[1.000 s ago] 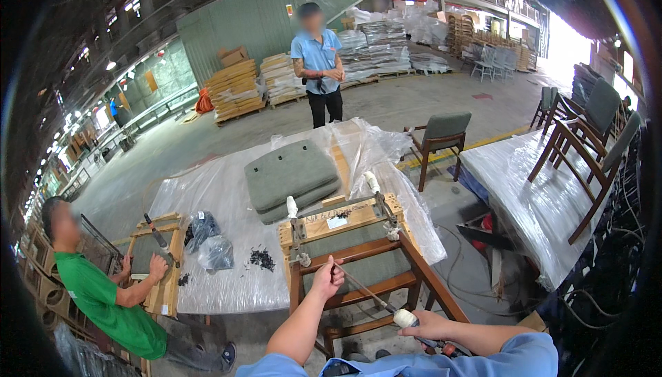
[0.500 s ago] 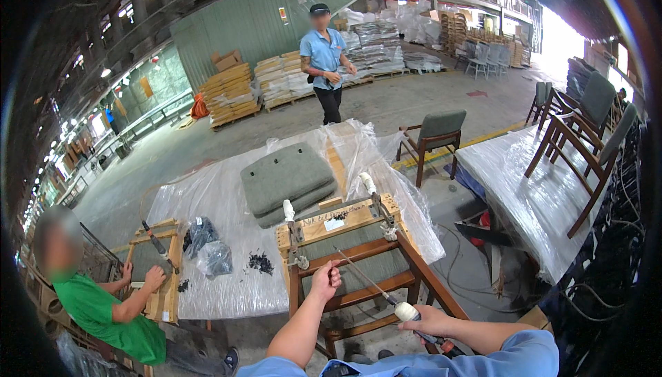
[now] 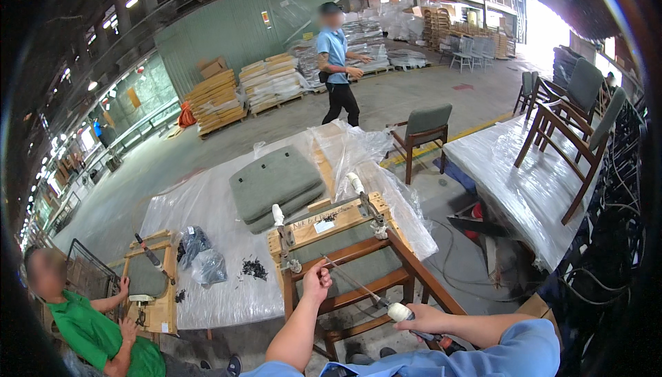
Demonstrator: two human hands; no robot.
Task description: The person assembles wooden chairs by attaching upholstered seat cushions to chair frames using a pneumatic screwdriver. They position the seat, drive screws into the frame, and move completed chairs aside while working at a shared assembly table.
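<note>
My right hand (image 3: 424, 318) grips a power screwdriver (image 3: 400, 312) with a white-wrapped front and a long thin bit. The bit slants up and left, its tip close to my left hand (image 3: 317, 284). The fingers of my left hand are closed, and whatever they hold is too small to make out. Both hands are over a brown wooden chair frame (image 3: 372, 284) with a grey cushioned panel (image 3: 345, 249). A light wooden jig (image 3: 331, 224) lies along the panel's far edge, and two toggle clamps (image 3: 376, 215) with white-wrapped handles are mounted on it.
Grey cushions (image 3: 276, 180) are stacked on the plastic-covered table (image 3: 234, 301). Plastic bags (image 3: 209, 266) and small black pieces (image 3: 254, 269) lie left. A person in green (image 3: 103, 329) works at another jig (image 3: 148, 273). A person in blue (image 3: 336, 53) is beyond. Chairs (image 3: 576, 129) stand right.
The view has shifted slightly. The person in blue has turned and stepped right. The person in green has drawn a hand back from the tool on their jig. My hands keep nearly the same pose.
</note>
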